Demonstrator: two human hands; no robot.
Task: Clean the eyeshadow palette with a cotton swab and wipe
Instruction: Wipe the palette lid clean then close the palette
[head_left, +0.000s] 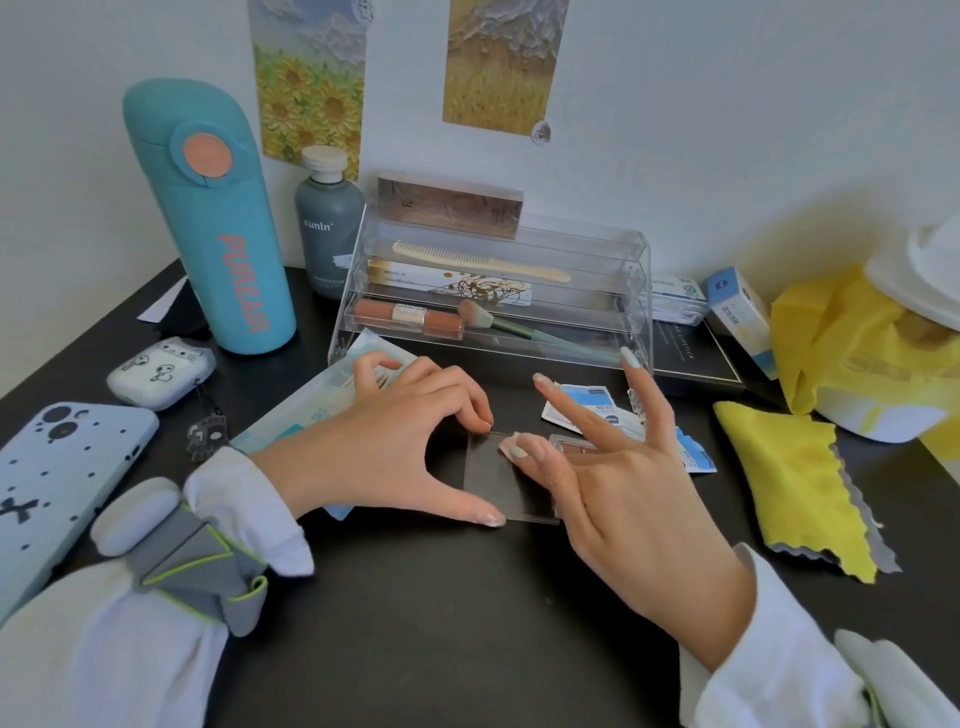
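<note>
Left hand (410, 441) pinches the eyeshadow palette (501, 480) flat on the black counter (441, 623) — thumb at near edge, fingers curled on far edge. Right hand (618, 488) presses a small white wad onto it, two fingers splayed up; wad hard to identify. Bottle (213, 223) reads "PUREAIR" — grey one (328, 228) "xunln".

I see a black counter (441, 623). Far left stands a teal flask (208, 218) with pink lettering and a peach button; near left lies a pale blue phone case (62, 478) with black dots. At right, a yellow cloth (800, 488) has grey zigzag edging.
</note>
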